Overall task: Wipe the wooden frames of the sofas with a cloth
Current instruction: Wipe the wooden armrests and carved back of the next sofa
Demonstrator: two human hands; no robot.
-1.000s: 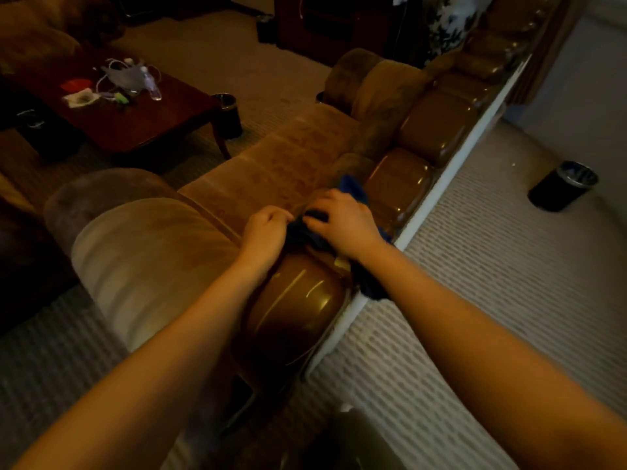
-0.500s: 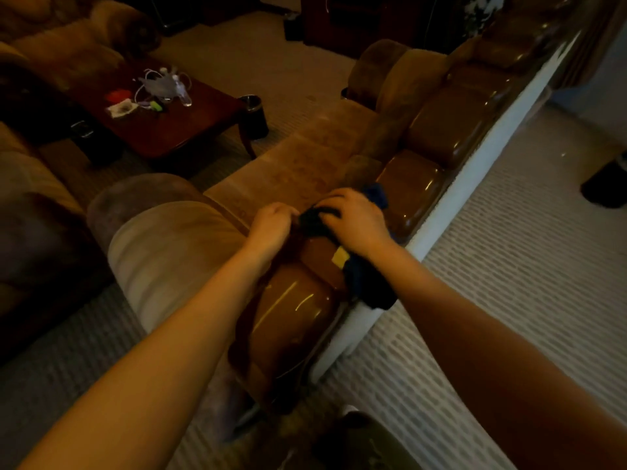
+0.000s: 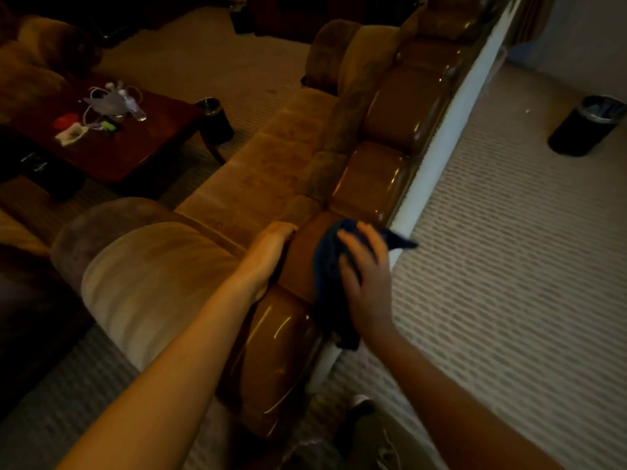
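A brown sofa runs from the lower middle to the top right, and its glossy wooden frame (image 3: 373,184) forms rounded lobes along the backrest top. My right hand (image 3: 364,276) lies on a dark blue cloth (image 3: 327,266) with fingers spread, pressing it onto a frame lobe. One corner of the cloth sticks out to the right over the white back edge (image 3: 441,144). My left hand (image 3: 271,245) rests on the sofa beside the same lobe, fingers bent over the cushion edge, holding nothing.
A dark red coffee table (image 3: 135,144) with small items stands at the left, with a small black bin (image 3: 215,120) at its corner. Another black bin (image 3: 588,125) stands on the pale carpet at the right. A second sofa (image 3: 30,72) sits at the far left.
My right hand has opened out flat on the cloth and slid right along the frame. My left hand has let go of the cloth and moved apart from it.
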